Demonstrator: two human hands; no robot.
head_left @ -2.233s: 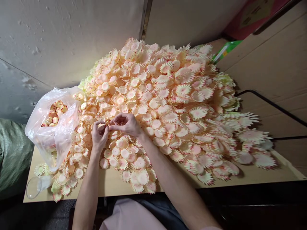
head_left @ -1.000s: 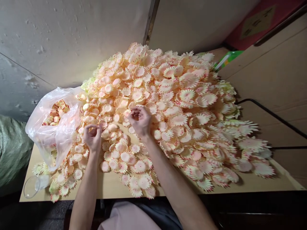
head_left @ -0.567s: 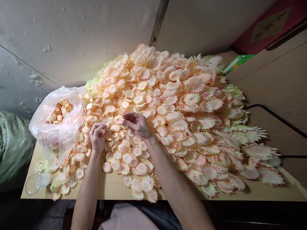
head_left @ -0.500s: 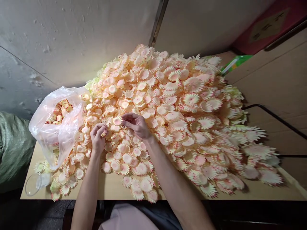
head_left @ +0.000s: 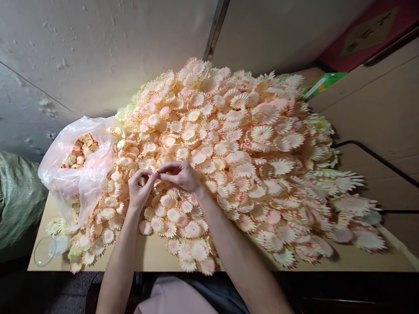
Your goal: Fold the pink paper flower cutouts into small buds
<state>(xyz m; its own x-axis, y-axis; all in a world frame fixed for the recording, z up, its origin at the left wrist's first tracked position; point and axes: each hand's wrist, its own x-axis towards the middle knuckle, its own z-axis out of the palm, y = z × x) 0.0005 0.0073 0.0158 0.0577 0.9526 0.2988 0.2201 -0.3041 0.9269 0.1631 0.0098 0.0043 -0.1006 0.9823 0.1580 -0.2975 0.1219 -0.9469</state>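
A wide heap of pale pink and cream flower-shaped pieces [head_left: 242,170] covers much of the wooden table. Over the front left of this heap, my left hand [head_left: 141,186] is closed, with a small pale piece partly visible inside its curled fingers. My right hand [head_left: 179,175] comes in from the right, thumb and forefinger pinched together against the fingertips of my left hand. Whatever lies between the meeting fingertips is too small to make out. Left of my hands sits an open translucent plastic bag [head_left: 94,174] holding small rolled pieces with red edges [head_left: 85,148].
A clear round container [head_left: 45,251] lies at the table's [head_left: 157,257] front left corner. Beyond the left edge is a green sack [head_left: 19,205]. A wall [head_left: 147,39] rises behind the heap, and a black bent rod [head_left: 376,159] reaches in from the right.
My right hand has moved left and slightly down, and its fingertips now meet those of my left hand. The flower-shaped piece it pinched earlier no longer shows clearly.
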